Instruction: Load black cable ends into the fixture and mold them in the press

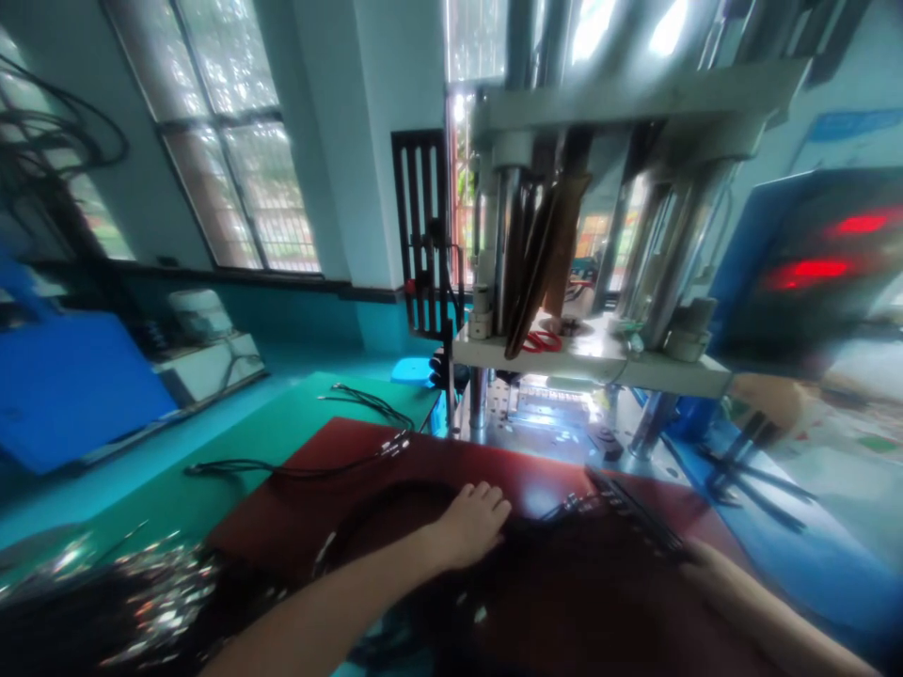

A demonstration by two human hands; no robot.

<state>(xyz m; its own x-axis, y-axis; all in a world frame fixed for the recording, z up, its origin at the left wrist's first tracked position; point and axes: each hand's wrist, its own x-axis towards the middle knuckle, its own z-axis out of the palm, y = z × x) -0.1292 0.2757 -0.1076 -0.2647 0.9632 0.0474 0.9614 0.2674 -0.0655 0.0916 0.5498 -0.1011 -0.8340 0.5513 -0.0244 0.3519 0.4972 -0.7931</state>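
Note:
My left hand [474, 527] reaches over the dark red board [451, 458], its fingers curled over black cables [402, 491]; what lies under the palm is hidden. On the right, my right hand [698, 564] is at the near end of a long dark bar [635, 508] that slants across the board, its fingers blurred. Metal-tipped cable ends [568, 506] lie between the two hands, beside the bar. Another black cable bundle [282, 468] stretches over the board's left part onto the green table.
A press with metal columns [593, 353] stands behind the board, red-handled scissors [542, 341] on its plate. Shiny-tipped cables [155, 592] are piled at the lower left. A person's hand [768, 400] shows at right near dark tools. Blue stool [413, 369] behind.

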